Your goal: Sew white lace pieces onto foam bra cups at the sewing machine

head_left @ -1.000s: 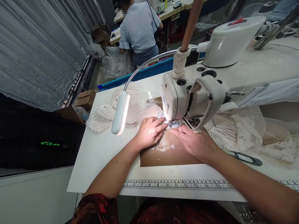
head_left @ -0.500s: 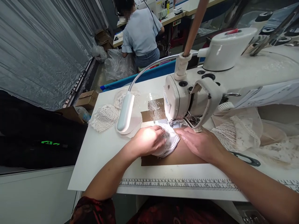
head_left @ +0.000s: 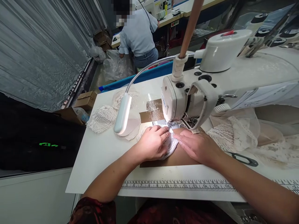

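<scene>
A white lace fabric piece (head_left: 172,147) lies under the needle end of the white sewing machine (head_left: 174,99). My left hand (head_left: 153,143) rests on the lace from the left, its bent fingers closed on it close to the presser foot (head_left: 170,124). Most of the lace is hidden beneath this hand. On the right, my right hand (head_left: 198,145) lies flat with fingers stretched out together, their tips touching the lace's right edge. Below both hands is a brown sheet (head_left: 184,157) on the white table (head_left: 100,169).
A lamp (head_left: 123,115) on a bendy neck shines from the left. Cup-shaped lace pieces (head_left: 102,119) lie beyond it. At right are piled lace and mesh (head_left: 245,130) and a dark-rimmed flat tool (head_left: 244,159). A printed ruler (head_left: 177,185) edges the table. A co-worker (head_left: 139,34) sits behind.
My left hand has moved right and forward over the lace, covering more of it, with its fingertips nearer the presser foot. My right fingertips now touch the lace edge. The view has shifted slightly.
</scene>
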Demonstrator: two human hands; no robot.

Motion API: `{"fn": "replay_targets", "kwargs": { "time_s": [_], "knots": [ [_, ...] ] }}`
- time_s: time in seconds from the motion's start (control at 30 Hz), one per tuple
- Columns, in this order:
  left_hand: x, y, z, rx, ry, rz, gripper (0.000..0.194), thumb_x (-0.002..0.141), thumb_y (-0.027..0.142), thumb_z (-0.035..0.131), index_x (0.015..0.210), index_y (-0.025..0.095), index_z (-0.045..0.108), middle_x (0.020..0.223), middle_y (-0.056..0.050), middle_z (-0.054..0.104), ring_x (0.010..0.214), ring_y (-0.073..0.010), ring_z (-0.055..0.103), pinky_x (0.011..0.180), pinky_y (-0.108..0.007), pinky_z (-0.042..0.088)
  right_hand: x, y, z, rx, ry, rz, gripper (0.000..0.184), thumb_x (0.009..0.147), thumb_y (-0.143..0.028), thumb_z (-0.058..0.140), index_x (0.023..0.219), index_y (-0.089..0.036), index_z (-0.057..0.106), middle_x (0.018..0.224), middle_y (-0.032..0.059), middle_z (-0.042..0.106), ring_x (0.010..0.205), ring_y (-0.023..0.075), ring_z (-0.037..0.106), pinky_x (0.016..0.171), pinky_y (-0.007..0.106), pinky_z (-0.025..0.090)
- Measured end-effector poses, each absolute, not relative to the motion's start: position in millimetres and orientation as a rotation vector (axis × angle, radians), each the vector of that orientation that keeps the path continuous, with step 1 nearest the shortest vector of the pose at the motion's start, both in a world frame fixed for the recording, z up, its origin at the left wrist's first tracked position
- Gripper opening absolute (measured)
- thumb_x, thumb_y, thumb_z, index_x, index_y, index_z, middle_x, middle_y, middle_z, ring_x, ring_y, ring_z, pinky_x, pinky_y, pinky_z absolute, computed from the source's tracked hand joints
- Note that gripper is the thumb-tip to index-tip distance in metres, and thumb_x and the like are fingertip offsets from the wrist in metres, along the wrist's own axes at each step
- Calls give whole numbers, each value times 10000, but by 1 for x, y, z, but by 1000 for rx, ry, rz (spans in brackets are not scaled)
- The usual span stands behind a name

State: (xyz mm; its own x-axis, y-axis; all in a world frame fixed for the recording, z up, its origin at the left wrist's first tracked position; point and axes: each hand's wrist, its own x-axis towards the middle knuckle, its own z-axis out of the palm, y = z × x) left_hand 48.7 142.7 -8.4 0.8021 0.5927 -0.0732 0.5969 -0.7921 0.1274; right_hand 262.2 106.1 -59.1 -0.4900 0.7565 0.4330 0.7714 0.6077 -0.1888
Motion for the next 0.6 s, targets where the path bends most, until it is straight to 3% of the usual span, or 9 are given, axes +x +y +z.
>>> {"fn": "replay_targets", "kwargs": {
  "time_s": [0.37,0.6],
  "knots": [
    [47,151,-14,2847,904,21,559,782,300,501,1316,133,505,1391,-92,485,1051,-283,480,927,-433,422,260,105,-58,-1275,-2368,-53,302,901,-208,403,906,-203,705,674,22,598,541,129,455,546,292,280],
    [37,139,8,2788,804,-77,502,795,244,508,1288,151,503,1344,-123,496,1135,-280,480,956,-422,420,257,107,-47,-1292,-2354,51,301,879,-163,420,1019,-185,686,831,36,703,655,146,596,602,275,384]
  ]
}}
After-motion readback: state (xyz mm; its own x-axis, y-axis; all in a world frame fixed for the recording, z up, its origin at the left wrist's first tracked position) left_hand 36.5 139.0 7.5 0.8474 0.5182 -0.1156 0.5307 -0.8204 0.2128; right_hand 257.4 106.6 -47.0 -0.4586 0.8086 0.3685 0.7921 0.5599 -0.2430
